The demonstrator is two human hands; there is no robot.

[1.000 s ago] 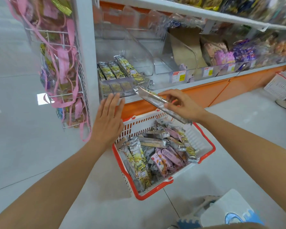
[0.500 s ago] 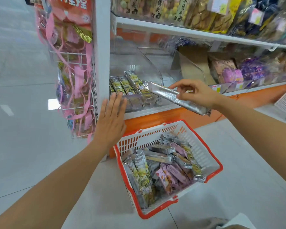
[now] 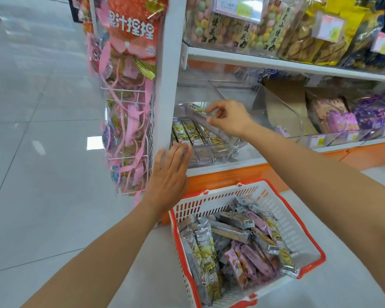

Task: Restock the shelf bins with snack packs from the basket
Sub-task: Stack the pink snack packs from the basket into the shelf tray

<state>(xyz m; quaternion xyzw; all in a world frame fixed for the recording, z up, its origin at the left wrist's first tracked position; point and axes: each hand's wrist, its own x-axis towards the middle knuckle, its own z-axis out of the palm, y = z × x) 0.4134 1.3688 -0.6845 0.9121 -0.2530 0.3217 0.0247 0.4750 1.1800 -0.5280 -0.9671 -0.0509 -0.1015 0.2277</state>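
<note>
Standing low at 5 o'clock, the red-and-white basket (image 3: 222,197) holds a heap (image 3: 238,245) of silver, yellow and pink snack packs lying across one another. From it toward 11 o'clock, the left hand (image 3: 169,176) is flat, with straight fingers held together. Its fingertips touch the front left corner of the clear bin (image 3: 211,153) on the bottom shelf (image 3: 227,167), and its thumb lies against the white post (image 3: 167,96). In the bin a row (image 3: 191,132) of yellow-green packs lies side by side, their long sides running toward 11 o'clock. Just past that row, at the view's centre, the right hand (image 3: 229,117) pinches one pack (image 3: 195,111) between thumb and curled fingers. This pack is tilted over the row, its free end pointing to 10 o'clock; whether it touches the row I cannot tell. At 3 o'clock from the bin stand more clear bins, with brown cardboard (image 3: 285,103) and pink and purple packets (image 3: 342,123). At 9 o'clock a wire rack (image 3: 127,121) hangs on the post, full of pink-ribboned bags. Farthest, at 1 o'clock, the upper shelf (image 3: 276,63) carries biscuits (image 3: 253,25) in clear wrapping.
</note>
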